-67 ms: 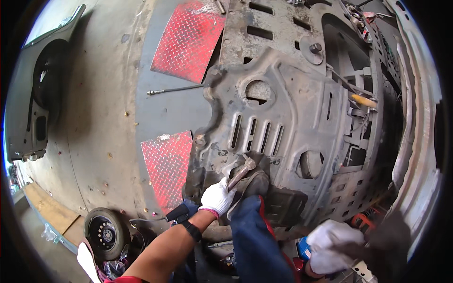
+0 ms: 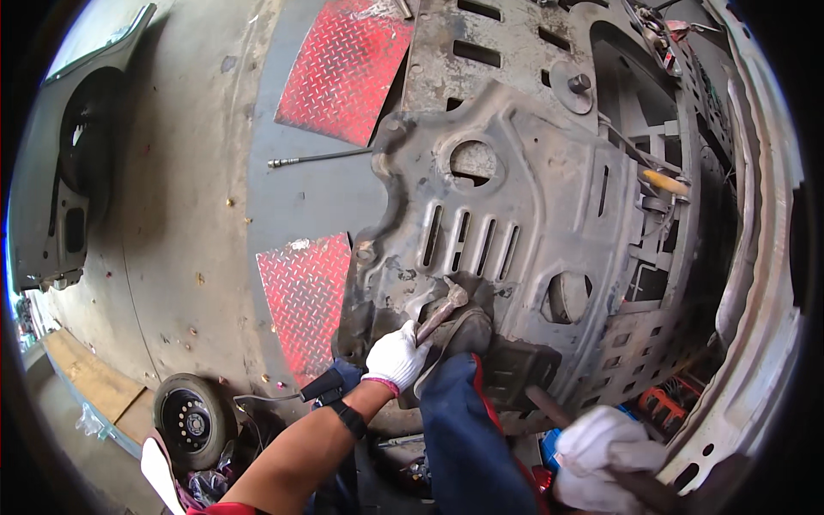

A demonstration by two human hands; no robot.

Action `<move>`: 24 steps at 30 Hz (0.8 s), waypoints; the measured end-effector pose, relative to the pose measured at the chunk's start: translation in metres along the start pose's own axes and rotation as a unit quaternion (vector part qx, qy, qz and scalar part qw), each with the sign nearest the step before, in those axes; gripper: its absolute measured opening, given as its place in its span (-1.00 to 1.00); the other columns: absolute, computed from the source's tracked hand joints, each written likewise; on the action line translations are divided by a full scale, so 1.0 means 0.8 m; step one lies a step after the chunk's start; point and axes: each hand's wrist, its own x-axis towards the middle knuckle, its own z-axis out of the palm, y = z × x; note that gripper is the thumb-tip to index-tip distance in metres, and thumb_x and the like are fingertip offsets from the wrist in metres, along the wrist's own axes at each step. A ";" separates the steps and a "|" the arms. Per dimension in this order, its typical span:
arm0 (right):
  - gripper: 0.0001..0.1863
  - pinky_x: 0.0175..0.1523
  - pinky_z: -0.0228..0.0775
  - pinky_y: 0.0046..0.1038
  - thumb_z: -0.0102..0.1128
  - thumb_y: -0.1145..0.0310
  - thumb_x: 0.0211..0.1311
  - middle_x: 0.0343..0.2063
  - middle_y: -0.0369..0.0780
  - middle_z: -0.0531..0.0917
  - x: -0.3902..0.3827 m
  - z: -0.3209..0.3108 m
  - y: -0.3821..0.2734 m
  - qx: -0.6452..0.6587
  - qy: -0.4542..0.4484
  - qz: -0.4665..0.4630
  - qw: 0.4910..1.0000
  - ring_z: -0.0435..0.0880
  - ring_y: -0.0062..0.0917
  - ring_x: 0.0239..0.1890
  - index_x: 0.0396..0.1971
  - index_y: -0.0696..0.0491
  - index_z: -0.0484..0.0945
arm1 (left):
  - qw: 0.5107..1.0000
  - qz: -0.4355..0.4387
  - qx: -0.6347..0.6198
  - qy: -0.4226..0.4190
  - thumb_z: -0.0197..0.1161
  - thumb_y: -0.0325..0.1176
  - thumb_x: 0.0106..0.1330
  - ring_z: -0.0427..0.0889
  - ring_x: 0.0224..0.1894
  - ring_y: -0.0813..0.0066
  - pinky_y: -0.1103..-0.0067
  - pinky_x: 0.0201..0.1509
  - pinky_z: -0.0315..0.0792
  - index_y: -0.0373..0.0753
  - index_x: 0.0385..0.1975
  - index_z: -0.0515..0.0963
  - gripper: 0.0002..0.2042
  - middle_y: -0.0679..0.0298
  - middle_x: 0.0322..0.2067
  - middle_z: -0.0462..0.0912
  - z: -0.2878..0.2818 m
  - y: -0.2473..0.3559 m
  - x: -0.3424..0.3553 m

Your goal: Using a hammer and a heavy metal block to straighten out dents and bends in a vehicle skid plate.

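Note:
My left hand, in a white glove, grips a rusty metal tool whose hammer-like head rests on the dark, stamped metal panel. My shoe, below a navy trouser leg, presses on the panel beside the tool. At lower right, my gloved right hand is closed on a long-handled tool, blurred by motion; its head is too smeared to make out.
Red tread plates lie left of the panel on a slotted frame. A loose car body part and wheel are on the left floor, near boards. A long metal body piece runs along the right.
My right hand has moved slightly down, and its blurred tool has swung down and leftward toward the panel. My left hand and its tool have barely moved.

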 end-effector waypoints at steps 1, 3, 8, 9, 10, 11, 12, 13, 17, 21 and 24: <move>-0.81 -0.23 0.58 -0.33 0.07 0.39 0.36 -0.37 0.00 0.67 0.001 -0.003 0.010 -0.063 -0.069 0.005 0.996 0.67 -0.30 -0.35 -0.35 0.21 0.54 | 1.000 -0.007 0.008 -0.011 0.28 -0.05 0.34 0.69 -0.23 -0.20 0.07 -0.16 0.54 -0.22 -0.13 0.54 -0.65 -0.12 -0.37 0.69 0.001 0.000 0.000; -0.79 -0.27 0.52 -0.20 0.09 0.35 0.39 -0.46 0.03 0.64 0.017 0.030 0.076 -0.107 -0.029 0.018 0.994 0.65 -0.11 -0.40 -0.37 0.18 0.56 | 1.000 -0.001 -0.005 -0.022 0.28 -0.05 0.34 0.70 -0.22 -0.19 0.07 -0.15 0.54 -0.22 -0.11 0.54 -0.64 -0.12 -0.36 0.70 0.010 0.007 0.000; -0.79 -0.43 0.39 -0.12 0.07 0.31 0.47 -0.59 -0.02 0.61 0.069 0.086 0.133 -0.097 0.044 0.103 0.989 0.66 -0.08 -0.52 -0.35 0.09 0.56 | 0.999 0.017 0.008 -0.028 0.21 -0.01 0.39 0.70 -0.15 -0.17 0.11 -0.08 0.57 -0.25 -0.02 0.59 -0.59 -0.15 -0.24 0.71 0.049 -0.015 0.020; -0.77 -0.44 0.40 -0.15 0.05 0.31 0.50 -0.49 0.00 0.65 0.093 0.085 0.101 -0.097 0.033 0.087 0.991 0.67 -0.13 -0.50 -0.35 0.11 0.54 | 0.999 -0.009 -0.016 -0.050 0.20 -0.03 0.40 0.69 -0.14 -0.19 0.11 -0.06 0.57 -0.24 0.05 0.57 -0.57 -0.16 -0.25 0.71 0.007 0.019 0.030; -0.80 -0.47 0.44 -0.30 0.04 0.38 0.49 -0.42 -0.07 0.70 0.058 0.087 0.108 -0.076 0.011 0.070 0.995 0.67 -0.31 -0.54 -0.26 0.18 0.57 | 0.998 0.022 -0.009 -0.052 0.20 0.00 0.41 0.69 -0.15 -0.19 0.09 -0.08 0.56 -0.23 0.05 0.54 -0.57 -0.17 -0.27 0.71 0.049 -0.015 0.009; -0.77 -0.49 0.37 -0.43 0.00 0.34 0.54 -0.50 -0.19 0.64 0.057 0.085 0.099 0.007 0.075 0.102 0.992 0.57 -0.52 -0.57 -0.26 0.18 0.54 | 0.998 0.023 -0.018 -0.053 0.20 0.02 0.42 0.70 -0.17 -0.19 0.09 -0.09 0.55 -0.24 0.01 0.54 -0.57 -0.16 -0.29 0.70 0.039 0.006 0.009; -0.75 -0.52 0.30 -0.57 -0.05 0.31 0.58 -0.58 -0.31 0.57 0.045 0.088 0.086 0.096 0.130 0.142 0.977 0.47 -0.73 -0.60 -0.26 0.18 0.50 | 0.998 0.013 -0.023 -0.059 0.19 0.04 0.42 0.70 -0.19 -0.18 0.08 -0.11 0.55 -0.24 -0.02 0.53 -0.57 -0.16 -0.30 0.70 0.025 0.024 -0.009; -0.75 -0.50 0.30 -0.59 -0.07 0.31 0.59 -0.50 -0.29 0.58 0.035 0.078 0.088 0.082 0.139 0.106 0.981 0.46 -0.72 -0.57 -0.18 0.19 0.50 | 0.997 0.018 -0.010 -0.074 0.19 0.06 0.43 0.71 -0.21 -0.17 0.09 -0.12 0.56 -0.26 -0.04 0.53 -0.55 -0.15 -0.32 0.71 0.024 0.028 -0.015; -0.73 -0.49 0.33 -0.61 -0.06 0.27 0.60 -0.54 -0.33 0.52 0.024 0.059 0.089 0.163 0.175 0.128 0.963 0.46 -0.71 -0.57 -0.16 0.17 0.52 | 0.996 -0.018 -0.087 -0.029 0.21 0.08 0.42 0.71 -0.21 -0.19 0.10 -0.13 0.54 -0.28 -0.10 0.54 -0.54 -0.16 -0.34 0.70 0.024 0.040 -0.042; -0.76 -0.55 0.32 -0.61 0.01 0.28 0.57 -0.49 -0.29 0.60 0.039 0.059 0.087 0.184 0.186 0.198 0.945 0.49 -0.71 -0.62 -0.18 0.16 0.53 | 0.983 -0.076 -0.161 0.047 0.22 0.10 0.40 0.71 -0.24 -0.17 0.14 -0.16 0.52 -0.24 -0.16 0.55 -0.56 -0.13 -0.39 0.69 0.041 0.037 -0.041; -0.76 -0.55 0.32 -0.60 0.01 0.30 0.57 -0.48 -0.29 0.61 0.037 0.065 0.079 0.203 0.182 0.189 0.943 0.50 -0.72 -0.61 -0.19 0.17 0.54 | 0.973 -0.106 -0.201 0.049 0.25 0.09 0.39 0.70 -0.21 -0.16 0.18 -0.14 0.50 -0.26 -0.17 0.55 -0.55 -0.13 -0.37 0.68 0.040 0.040 -0.032</move>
